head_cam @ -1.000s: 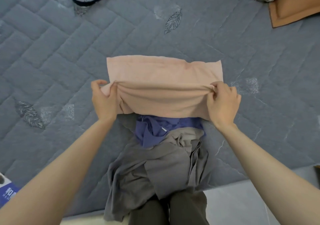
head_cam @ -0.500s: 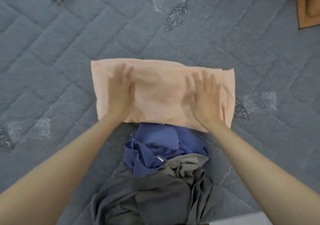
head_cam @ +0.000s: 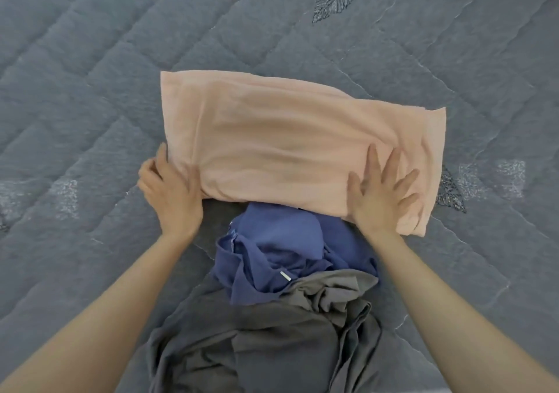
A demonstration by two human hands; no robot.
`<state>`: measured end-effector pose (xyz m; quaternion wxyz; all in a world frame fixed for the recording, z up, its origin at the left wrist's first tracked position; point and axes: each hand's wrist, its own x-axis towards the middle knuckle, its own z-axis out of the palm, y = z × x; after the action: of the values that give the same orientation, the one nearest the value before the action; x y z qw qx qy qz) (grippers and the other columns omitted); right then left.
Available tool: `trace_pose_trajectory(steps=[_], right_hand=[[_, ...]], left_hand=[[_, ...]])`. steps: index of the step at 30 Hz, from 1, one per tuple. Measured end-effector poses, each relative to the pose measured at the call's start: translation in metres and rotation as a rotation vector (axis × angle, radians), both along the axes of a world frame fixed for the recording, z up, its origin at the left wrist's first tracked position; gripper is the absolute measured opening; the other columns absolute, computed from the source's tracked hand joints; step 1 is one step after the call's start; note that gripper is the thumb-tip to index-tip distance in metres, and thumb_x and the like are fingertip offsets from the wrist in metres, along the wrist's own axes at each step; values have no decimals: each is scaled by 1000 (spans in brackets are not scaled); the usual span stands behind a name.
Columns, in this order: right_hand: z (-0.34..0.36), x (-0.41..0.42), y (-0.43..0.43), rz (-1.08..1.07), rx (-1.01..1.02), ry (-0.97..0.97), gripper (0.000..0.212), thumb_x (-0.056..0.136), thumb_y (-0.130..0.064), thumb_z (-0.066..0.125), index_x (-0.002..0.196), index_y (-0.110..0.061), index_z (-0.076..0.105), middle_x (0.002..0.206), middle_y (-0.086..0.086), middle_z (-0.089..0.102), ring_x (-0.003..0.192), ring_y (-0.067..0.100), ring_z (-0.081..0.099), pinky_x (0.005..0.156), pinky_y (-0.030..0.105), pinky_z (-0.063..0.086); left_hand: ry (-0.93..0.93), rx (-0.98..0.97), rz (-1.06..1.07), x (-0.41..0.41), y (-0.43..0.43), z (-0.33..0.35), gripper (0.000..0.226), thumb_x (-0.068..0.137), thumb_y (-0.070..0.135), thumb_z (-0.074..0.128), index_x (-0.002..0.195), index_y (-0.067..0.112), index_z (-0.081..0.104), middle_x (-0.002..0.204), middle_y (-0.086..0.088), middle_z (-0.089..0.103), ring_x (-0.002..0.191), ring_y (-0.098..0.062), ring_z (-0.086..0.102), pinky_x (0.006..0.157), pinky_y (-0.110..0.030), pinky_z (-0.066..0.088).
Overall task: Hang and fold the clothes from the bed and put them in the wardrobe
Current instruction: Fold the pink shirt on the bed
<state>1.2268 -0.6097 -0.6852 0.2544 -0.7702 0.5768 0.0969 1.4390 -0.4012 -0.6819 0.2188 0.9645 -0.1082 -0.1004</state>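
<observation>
Pink cloth (head_cam: 302, 144) looks soft, floppy — grab its 8 o'clock corner. Right hand (head_cam: 379, 199) presses flat, fingers wide; left hand (head_cam: 172, 193) — grip unclear.

Bare bed around, clothes down the middle

The bed (head_cam: 90, 90) lies bare across the top, left and right of the frame, giving hands free passage there. The folded peach garment (head_cam: 302, 144) fills the centre, with the left hand (head_cam: 172, 193) at its lower left corner and the right hand (head_cam: 381, 196) flat on its lower right. Against its lower edge, a crumpled blue garment (head_cam: 281, 250) and a heaped grey garment (head_cam: 272, 338) block the lower centre between the forearms.
</observation>
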Motion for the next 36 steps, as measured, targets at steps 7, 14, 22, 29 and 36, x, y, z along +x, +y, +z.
trace_pose_trajectory(steps=[7, 14, 22, 29, 36], right_hand=[[4, -9, 39, 44, -29, -35, 53, 103, -37, 30, 152, -41, 9, 163, 1, -7, 148, 28, -11, 116, 55, -7], [0, -12, 41, 53, 4, -37, 55, 103, -40, 30, 152, -43, 5, 162, -2, -11, 148, 27, -14, 116, 53, -10], [3, -15, 32, 74, 100, 12, 56, 101, -48, 29, 148, -53, -2, 159, -12, -20, 144, 30, -25, 108, 66, -13], [14, -30, 34, -119, -57, -126, 59, 97, -31, 47, 151, -30, 23, 162, 10, 0, 143, 41, 2, 116, 54, 5], [22, -53, 6, -538, -84, -229, 34, 96, -25, 50, 123, -4, 51, 126, 19, 51, 115, 35, 48, 92, 39, 35]], left_hand=[[159, -284, 296, -34, 9, 10, 25, 96, 27, 56, 105, 4, 52, 106, -7, 47, 80, -2, 41, 75, -12, 32], [202, -184, 395, -30, 3, 10, 23, 98, 22, 53, 106, 1, 58, 113, -11, 45, 84, -14, 44, 72, -12, 28], [75, -233, 442, 13, 30, 27, 14, 100, 15, 44, 87, 19, 40, 86, -7, 52, 87, -29, 58, 87, -42, 45], [-65, -24, 17, -30, 3, 43, 38, 91, 3, 46, 128, 9, 51, 135, -15, 44, 117, -34, 40, 97, -34, 26], [252, -34, -636, -97, -88, 42, 47, 102, 18, 35, 148, 30, 33, 162, 0, 9, 148, -32, 2, 113, -58, 16]])
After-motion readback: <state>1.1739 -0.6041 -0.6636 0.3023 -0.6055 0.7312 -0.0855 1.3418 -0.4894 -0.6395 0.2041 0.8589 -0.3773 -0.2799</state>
